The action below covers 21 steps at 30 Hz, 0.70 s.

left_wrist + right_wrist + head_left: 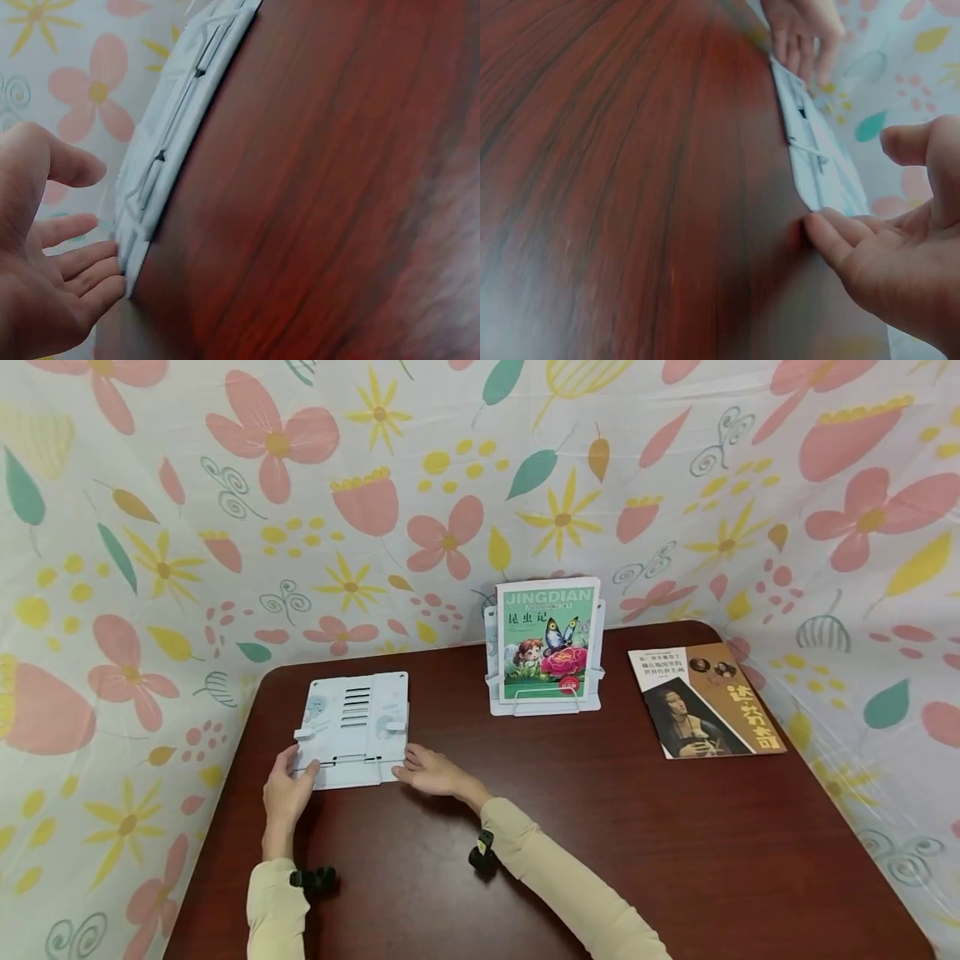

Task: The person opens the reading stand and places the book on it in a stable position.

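Note:
A white folding book stand (pixel 352 727) lies folded flat on the left part of the table, with slots in its back panel and small clips at its sides. My left hand (pixel 288 783) is at the stand's lower left corner. In the left wrist view its fingers (pixel 94 266) touch the side edge while the thumb stays raised. At the lower right corner is my right hand (pixel 435 772). Its fingertips (pixel 826 223) meet the stand's edge in the right wrist view, and its thumb is lifted away from the panel.
Farther back, a second white stand (pixel 491 647) holds a green children's book (pixel 551 635) upright. A brown and white book (pixel 701 702) with a painted portrait lies flat at the right. The dark red wooden table (pixel 525 760) meets a flower-print curtain (pixel 450 460) behind.

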Each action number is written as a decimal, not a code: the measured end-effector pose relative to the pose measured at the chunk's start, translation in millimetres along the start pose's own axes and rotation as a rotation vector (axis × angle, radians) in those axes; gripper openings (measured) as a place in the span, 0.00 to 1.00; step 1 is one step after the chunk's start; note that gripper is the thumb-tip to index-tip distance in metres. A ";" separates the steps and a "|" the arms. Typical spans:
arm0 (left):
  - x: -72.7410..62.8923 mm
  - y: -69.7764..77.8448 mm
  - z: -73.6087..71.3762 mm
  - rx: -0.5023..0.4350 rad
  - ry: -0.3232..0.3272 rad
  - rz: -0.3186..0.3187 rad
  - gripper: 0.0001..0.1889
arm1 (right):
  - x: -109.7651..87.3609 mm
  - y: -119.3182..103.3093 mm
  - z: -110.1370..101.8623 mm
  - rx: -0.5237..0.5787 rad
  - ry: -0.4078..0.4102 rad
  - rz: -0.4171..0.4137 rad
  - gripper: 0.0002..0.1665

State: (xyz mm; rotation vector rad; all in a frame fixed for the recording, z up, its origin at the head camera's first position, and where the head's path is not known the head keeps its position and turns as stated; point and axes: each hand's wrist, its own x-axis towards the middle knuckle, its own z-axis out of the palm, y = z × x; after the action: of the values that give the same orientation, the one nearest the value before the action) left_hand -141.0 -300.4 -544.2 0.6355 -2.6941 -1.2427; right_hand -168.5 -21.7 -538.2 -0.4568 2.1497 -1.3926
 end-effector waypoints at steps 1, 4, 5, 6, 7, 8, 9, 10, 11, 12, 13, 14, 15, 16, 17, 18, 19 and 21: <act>-2.1 1.6 0.0 0.006 -0.004 0.019 0.30 | -3.7 1.5 -3.7 -0.014 0.001 0.001 0.44; -8.5 7.7 -1.6 0.023 -0.042 0.055 0.28 | -15.8 5.3 -14.9 -0.046 0.000 0.011 0.44; -10.0 9.4 -2.2 0.033 -0.061 0.062 0.28 | -19.8 7.1 -18.5 -0.055 0.004 0.011 0.43; -11.6 11.5 -3.0 0.042 -0.084 0.067 0.27 | -23.8 8.9 -21.8 -0.060 0.004 0.012 0.42; -13.3 13.5 -3.6 0.050 -0.108 0.069 0.27 | -28.4 10.1 -25.2 -0.057 0.007 0.011 0.42; -14.7 15.3 -3.9 0.058 -0.130 0.072 0.27 | -32.8 11.8 -28.4 -0.059 0.012 0.011 0.41; -16.3 16.9 -4.2 0.065 -0.151 0.073 0.27 | -36.9 13.9 -31.4 -0.065 0.020 0.005 0.40; -17.6 18.2 -4.1 0.069 -0.171 0.075 0.27 | -41.1 15.8 -34.4 -0.064 0.021 0.004 0.39; -18.9 19.3 -3.8 0.074 -0.187 0.078 0.27 | -45.2 17.7 -37.1 -0.067 0.025 0.002 0.39; -20.4 20.3 -3.4 0.078 -0.204 0.082 0.27 | -49.5 19.5 -39.7 -0.072 0.027 0.001 0.39; -22.1 20.7 -2.6 0.081 -0.217 0.084 0.27 | -53.7 21.1 -42.0 -0.084 0.030 -0.002 0.38; -23.8 21.1 -1.7 0.083 -0.228 0.085 0.27 | -57.5 22.8 -44.3 -0.097 0.031 -0.003 0.38; -25.3 21.3 -0.6 0.085 -0.237 0.085 0.27 | -61.3 24.5 -46.8 -0.104 0.031 -0.007 0.38; -26.6 21.3 0.8 0.080 -0.250 0.086 0.27 | -65.0 25.6 -49.4 -0.116 0.030 -0.006 0.37; -28.0 21.3 2.3 0.077 -0.264 0.087 0.27 | -68.6 26.9 -51.9 -0.133 0.035 -0.007 0.36; -29.2 21.5 3.8 0.070 -0.280 0.090 0.27 | -72.1 28.3 -54.4 -0.146 0.039 -0.007 0.36; -30.1 21.8 5.5 0.057 -0.292 0.088 0.27 | -75.4 29.6 -56.8 -0.151 0.041 -0.005 0.35; -31.2 22.3 8.7 0.018 -0.319 0.076 0.26 | -81.6 31.7 -61.1 -0.151 0.040 0.000 0.35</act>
State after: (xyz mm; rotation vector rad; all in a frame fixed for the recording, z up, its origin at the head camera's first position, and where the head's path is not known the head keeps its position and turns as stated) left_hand -122.3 -268.5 -530.8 0.3576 -2.9528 -1.4073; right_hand -139.6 80.4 -526.7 -0.4900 2.2975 -1.2540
